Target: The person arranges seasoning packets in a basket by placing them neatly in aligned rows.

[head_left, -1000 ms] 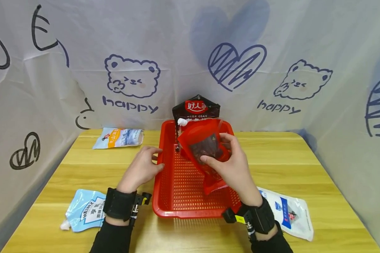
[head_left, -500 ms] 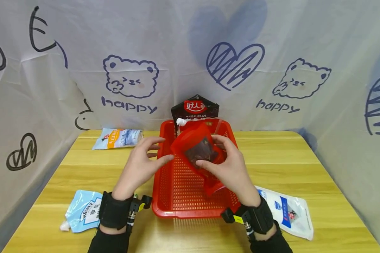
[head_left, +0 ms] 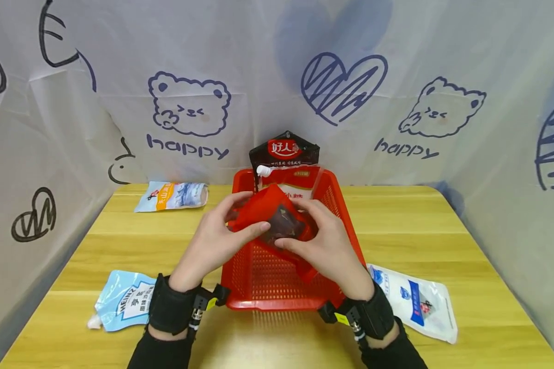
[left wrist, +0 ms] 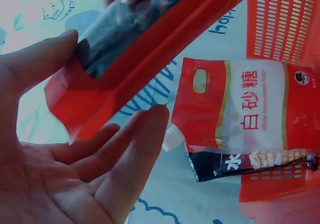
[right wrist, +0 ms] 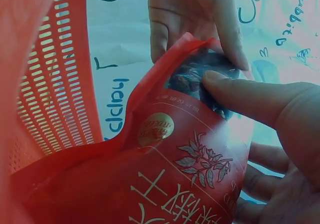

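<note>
Two hands hold a red pouch (head_left: 260, 206) over the red basket (head_left: 286, 304): R hand (head_left: 320, 240) pinches one end, L hand (head_left: 216, 240) curls round the other. White-sugar pkg (head_left: 300, 178) & black pkg (head_left: 283, 149) stand in basket's rear; Heinz pouch (head_left: 125, 301) lies L of basket, white pkg (head_left: 420, 302) R.

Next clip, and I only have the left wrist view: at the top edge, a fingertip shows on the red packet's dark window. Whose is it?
Observer: It belongs to the right hand; the right wrist view shows its thumb reaching onto the dark window of the red packet.

Operator: And is anything lying to the right of the red basket?

Observer: Yes, the head view shows a white packet flat on the wooden table there.
</note>
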Action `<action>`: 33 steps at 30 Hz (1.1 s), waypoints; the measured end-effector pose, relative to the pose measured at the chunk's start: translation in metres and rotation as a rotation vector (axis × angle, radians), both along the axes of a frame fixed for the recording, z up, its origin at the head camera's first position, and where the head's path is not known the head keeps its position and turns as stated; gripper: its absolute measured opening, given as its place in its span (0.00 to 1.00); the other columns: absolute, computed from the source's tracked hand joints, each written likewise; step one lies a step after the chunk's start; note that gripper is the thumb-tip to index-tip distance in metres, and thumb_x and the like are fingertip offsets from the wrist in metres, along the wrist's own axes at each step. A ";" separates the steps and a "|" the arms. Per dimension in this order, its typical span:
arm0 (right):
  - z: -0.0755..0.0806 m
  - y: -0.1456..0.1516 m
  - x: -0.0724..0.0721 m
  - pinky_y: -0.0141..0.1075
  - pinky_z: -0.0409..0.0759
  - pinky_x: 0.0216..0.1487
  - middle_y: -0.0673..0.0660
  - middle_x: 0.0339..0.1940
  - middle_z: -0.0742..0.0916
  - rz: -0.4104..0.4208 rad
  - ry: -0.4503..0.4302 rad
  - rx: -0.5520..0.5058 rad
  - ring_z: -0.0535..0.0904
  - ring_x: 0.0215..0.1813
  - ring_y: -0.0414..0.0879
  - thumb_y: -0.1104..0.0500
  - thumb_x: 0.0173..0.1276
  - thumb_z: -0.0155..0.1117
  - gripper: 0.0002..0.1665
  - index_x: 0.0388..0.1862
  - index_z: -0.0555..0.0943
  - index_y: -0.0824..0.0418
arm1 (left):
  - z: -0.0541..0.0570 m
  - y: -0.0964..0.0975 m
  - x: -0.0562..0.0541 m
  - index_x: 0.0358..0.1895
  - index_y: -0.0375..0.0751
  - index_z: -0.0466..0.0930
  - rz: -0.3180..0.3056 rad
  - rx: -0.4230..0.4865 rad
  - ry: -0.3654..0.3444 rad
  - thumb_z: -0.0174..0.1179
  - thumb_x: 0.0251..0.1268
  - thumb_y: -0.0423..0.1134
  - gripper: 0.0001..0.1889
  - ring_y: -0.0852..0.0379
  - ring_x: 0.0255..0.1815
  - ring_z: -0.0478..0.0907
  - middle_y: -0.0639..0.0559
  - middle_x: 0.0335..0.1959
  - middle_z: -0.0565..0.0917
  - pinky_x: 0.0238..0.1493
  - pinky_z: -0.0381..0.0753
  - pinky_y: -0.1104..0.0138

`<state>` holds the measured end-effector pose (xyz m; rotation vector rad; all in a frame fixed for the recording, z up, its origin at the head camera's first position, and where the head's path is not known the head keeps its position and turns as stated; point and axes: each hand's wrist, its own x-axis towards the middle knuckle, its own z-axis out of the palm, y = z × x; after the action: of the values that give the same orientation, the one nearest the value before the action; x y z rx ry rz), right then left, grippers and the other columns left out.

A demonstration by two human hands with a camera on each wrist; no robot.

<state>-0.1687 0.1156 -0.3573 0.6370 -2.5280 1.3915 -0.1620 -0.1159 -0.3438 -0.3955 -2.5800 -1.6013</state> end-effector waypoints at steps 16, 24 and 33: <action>0.006 -0.005 0.006 0.49 0.83 0.62 0.53 0.64 0.82 0.050 0.026 0.077 0.79 0.63 0.50 0.55 0.56 0.85 0.46 0.74 0.75 0.51 | 0.005 -0.002 0.002 0.69 0.44 0.75 -0.025 0.028 -0.003 0.71 0.67 0.48 0.30 0.47 0.51 0.82 0.45 0.57 0.84 0.50 0.88 0.56; 0.010 0.011 0.001 0.50 0.85 0.59 0.53 0.65 0.83 0.015 -0.029 0.049 0.78 0.64 0.49 0.55 0.59 0.83 0.44 0.73 0.75 0.51 | 0.006 -0.010 0.003 0.72 0.39 0.71 0.017 0.031 0.011 0.67 0.73 0.46 0.30 0.44 0.55 0.81 0.41 0.60 0.82 0.56 0.86 0.50; 0.012 0.027 -0.009 0.50 0.87 0.55 0.55 0.66 0.83 -0.022 -0.152 0.025 0.80 0.62 0.54 0.52 0.62 0.81 0.42 0.74 0.75 0.53 | 0.004 -0.013 0.002 0.73 0.34 0.63 -0.014 0.089 0.037 0.54 0.81 0.39 0.24 0.42 0.60 0.75 0.38 0.64 0.76 0.63 0.80 0.44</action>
<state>-0.1774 0.1430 -0.3455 0.5247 -2.6634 1.4549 -0.1603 -0.1292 -0.3396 -0.4320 -2.4742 -1.6891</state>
